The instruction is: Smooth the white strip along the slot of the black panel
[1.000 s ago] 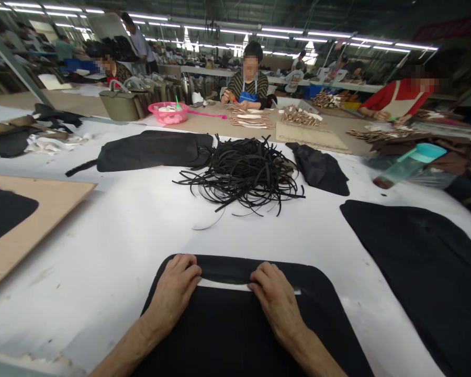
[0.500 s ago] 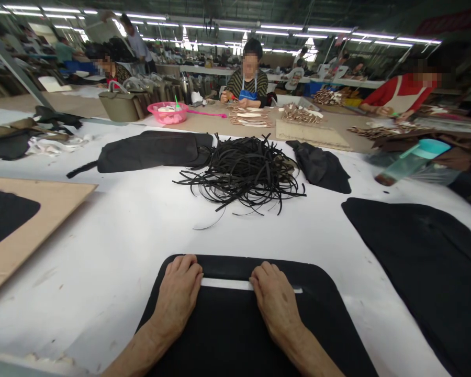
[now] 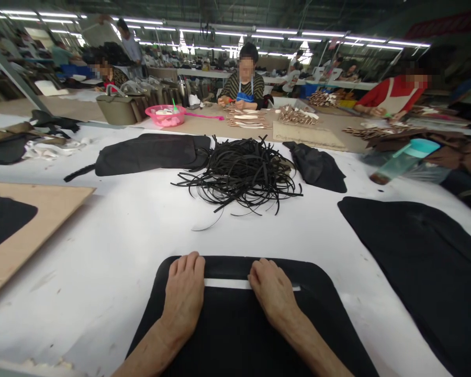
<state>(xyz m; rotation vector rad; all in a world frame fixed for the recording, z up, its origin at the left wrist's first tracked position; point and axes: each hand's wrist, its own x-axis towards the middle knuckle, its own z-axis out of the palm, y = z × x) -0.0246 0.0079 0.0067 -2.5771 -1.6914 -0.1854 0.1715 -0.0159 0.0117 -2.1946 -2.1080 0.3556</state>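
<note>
A black sheet panel [image 3: 235,330] with rounded corners lies before me on the white tabletop. A narrow white strip [image 3: 227,284] runs crosswise near its far edge. My left hand [image 3: 185,288] rests on the panel at the strip's left end, fingers stretched side by side toward the far edge; its thumb is hidden. Over the strip's right part, my right hand [image 3: 272,288] has its fingers curled down, closed on the strip; the fingertips are mostly hidden. The strip's right tip shows beyond this hand.
Beyond the panel lies a tangled heap of thin black strips [image 3: 251,173]. Black pieces [image 3: 412,251] lie on the right, and a tan board [image 3: 43,225] on the left. A teal-lidded bottle [image 3: 404,161] lies tilted. Co-workers sit across, near a pink basket [image 3: 165,116].
My left hand has shifted slightly right, its fingers straighter along the panel. My right hand stays near the same spot on the strip, with its fingers slightly more curled. The view has shifted a little.
</note>
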